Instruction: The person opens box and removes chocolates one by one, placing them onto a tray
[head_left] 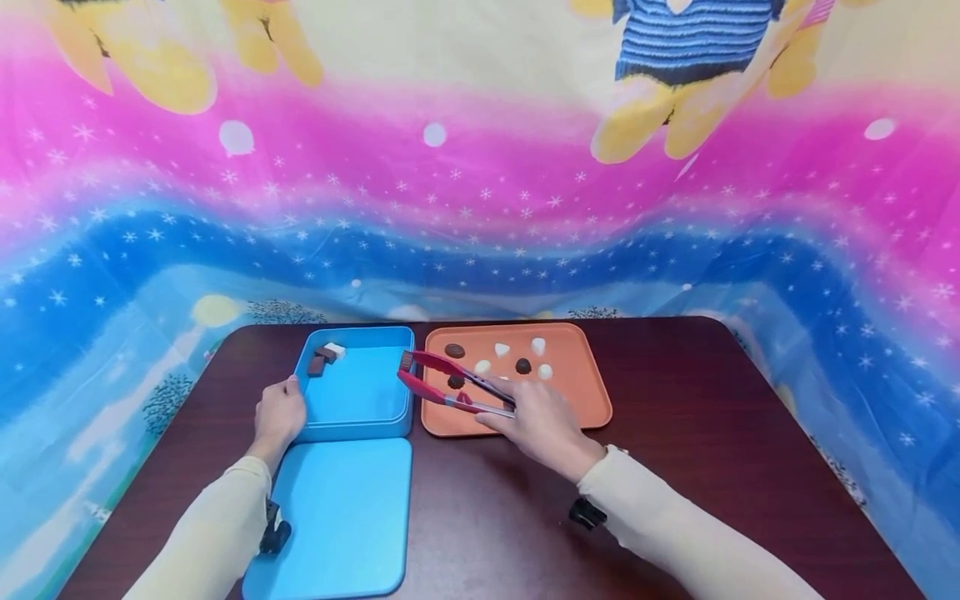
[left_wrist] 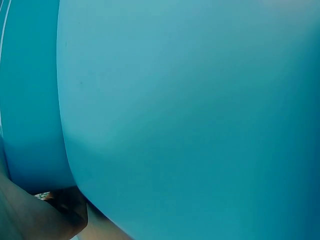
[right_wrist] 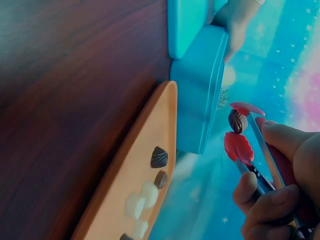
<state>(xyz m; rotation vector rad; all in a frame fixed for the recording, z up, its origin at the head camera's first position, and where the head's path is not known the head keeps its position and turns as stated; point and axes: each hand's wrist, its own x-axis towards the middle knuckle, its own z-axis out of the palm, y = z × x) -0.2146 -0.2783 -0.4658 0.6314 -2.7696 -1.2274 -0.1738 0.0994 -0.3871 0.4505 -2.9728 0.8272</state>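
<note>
In the head view my right hand (head_left: 546, 417) grips red-tipped metal tongs (head_left: 431, 362). A ridged dark brown chocolate (right_wrist: 237, 121) is pinched between the tongs' tips, in the air near the right wall of a blue box (head_left: 358, 429). My left hand (head_left: 280, 415) holds that box by its left side, its thumb at the rim; its other fingers are mostly hidden. Inside the box, at the back left, lie a few brown chocolates (head_left: 317, 367) and a white piece (head_left: 335, 351). An orange tray (head_left: 581, 400) right of the box carries several white (head_left: 538, 346) and dark chocolates (head_left: 522, 366).
A flat blue lid (head_left: 341, 517) lies on the dark wooden table (head_left: 480, 517) in front of the box, partly under the left forearm. Behind the table hangs a patterned cloth (head_left: 480, 208). The box and tray stand close together near the table's back edge.
</note>
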